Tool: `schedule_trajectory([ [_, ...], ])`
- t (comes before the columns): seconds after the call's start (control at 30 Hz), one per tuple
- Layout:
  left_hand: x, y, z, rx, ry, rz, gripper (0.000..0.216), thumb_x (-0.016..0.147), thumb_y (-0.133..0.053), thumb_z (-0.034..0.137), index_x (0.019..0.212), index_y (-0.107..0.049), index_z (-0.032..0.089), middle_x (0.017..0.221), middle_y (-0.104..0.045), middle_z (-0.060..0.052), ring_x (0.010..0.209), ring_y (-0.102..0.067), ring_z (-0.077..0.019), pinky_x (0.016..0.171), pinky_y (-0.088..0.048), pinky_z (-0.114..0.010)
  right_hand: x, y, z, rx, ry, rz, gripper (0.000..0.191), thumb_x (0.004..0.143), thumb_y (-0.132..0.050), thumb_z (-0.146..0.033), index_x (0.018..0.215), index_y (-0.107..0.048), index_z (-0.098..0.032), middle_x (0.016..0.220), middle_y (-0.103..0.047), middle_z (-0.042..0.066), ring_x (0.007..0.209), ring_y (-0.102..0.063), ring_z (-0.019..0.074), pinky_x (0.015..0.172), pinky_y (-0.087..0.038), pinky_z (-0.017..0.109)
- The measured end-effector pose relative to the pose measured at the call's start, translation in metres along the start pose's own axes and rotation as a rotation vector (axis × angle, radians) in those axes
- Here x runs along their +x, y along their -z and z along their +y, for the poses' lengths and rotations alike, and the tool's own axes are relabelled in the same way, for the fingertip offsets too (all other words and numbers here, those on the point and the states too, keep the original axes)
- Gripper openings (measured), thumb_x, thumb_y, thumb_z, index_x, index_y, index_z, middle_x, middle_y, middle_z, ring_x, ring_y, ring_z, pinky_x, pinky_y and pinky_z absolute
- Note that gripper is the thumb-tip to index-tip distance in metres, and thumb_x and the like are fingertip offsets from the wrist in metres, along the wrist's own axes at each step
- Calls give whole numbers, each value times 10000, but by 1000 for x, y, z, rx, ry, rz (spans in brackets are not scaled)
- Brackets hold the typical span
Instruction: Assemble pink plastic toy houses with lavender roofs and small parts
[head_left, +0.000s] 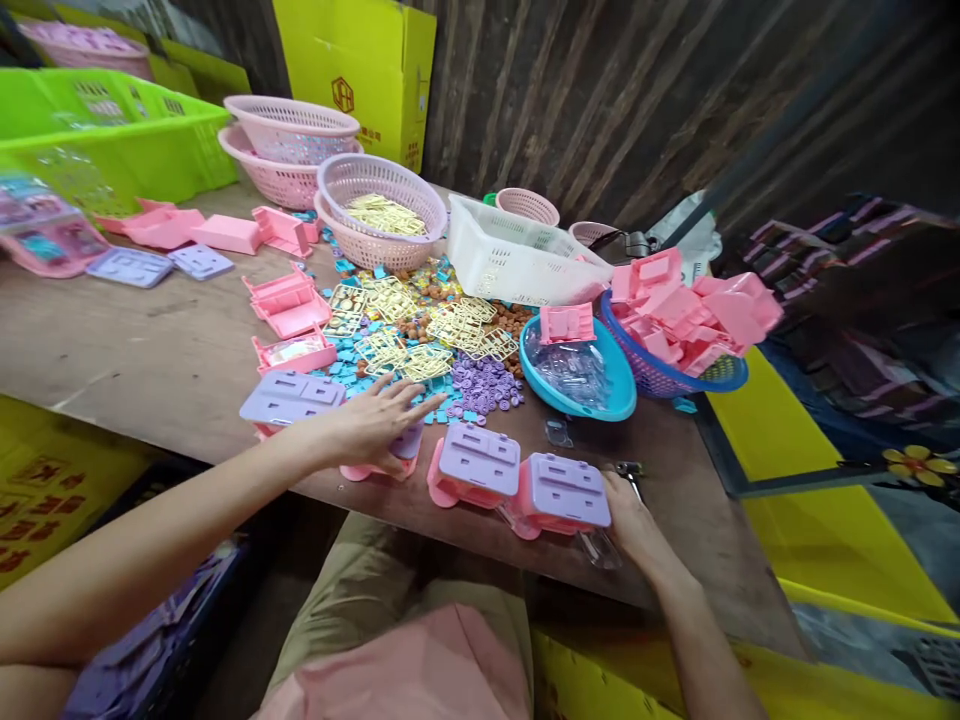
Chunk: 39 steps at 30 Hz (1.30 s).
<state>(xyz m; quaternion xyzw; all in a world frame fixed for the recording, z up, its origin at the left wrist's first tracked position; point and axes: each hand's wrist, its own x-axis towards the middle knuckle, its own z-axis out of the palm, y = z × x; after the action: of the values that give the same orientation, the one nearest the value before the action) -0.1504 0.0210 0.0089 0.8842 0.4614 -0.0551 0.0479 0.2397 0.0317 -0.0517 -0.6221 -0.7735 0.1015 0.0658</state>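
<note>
Several pink plastic toy boxes with purple lids stand in a row along the table's front edge. My left hand is open, its fingers spread over the second toy box from the left, covering much of its lid. Left of it, partly behind my forearm, is another toy box. To the right stands a third toy box. At the rightmost toy box, my right hand rests against the right end, its fingers mostly hidden. A small metallic object lies just beyond that hand.
Behind the boxes lie cream part frames, purple pieces and blue pieces. A blue bowl of clear parts and a blue-purple basket of pink shells stand right. Pink baskets and a green crate stand back left.
</note>
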Motion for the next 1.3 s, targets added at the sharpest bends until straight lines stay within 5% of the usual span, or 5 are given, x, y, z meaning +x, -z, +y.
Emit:
schedule_trajectory([
  [0.23,-17,5,-20,-196,58,-48,761,777,-519,532,1419,-242,231,1105,-508,-108,944,-530,-237,783,-385,-288,14,45,-7,47,-287,310,246,793,-396,-206,892,-616,-158,810,-675,130,710,-642,240,660,-484,355],
  [0.33,-11,11,-25,-326,63,-98,734,788,-458,585,1411,-271,243,1082,-524,-97,884,-543,-207,740,-388,-261,10,63,-58,537,-291,458,204,777,-490,-349,896,-546,-193,878,-659,88,654,-646,197,599,-515,320],
  [0.47,0,11,-33,-453,36,-151,760,762,-479,626,1389,-332,223,1027,-623,-98,851,-568,-210,711,-387,-249,0,47,-154,830,-131,212,215,772,-511,-402,833,-492,-197,673,-609,14,552,-609,164,518,-503,277],
  [0.67,3,9,-42,-651,72,-165,685,787,-418,658,1314,-459,222,1189,-617,-102,954,-586,-217,801,-399,-268,5,-1,-230,395,134,296,276,812,-380,-260,1017,-532,-153,565,-546,-14,541,-565,171,547,-422,261],
  [1.3,6,10,-41,-665,-95,-125,544,865,-371,573,1232,-550,213,1093,-668,-76,830,-600,-168,743,-412,-244,12,-19,-263,-403,65,170,250,907,-330,-133,1037,-544,-127,652,-661,83,558,-655,183,430,-357,222],
])
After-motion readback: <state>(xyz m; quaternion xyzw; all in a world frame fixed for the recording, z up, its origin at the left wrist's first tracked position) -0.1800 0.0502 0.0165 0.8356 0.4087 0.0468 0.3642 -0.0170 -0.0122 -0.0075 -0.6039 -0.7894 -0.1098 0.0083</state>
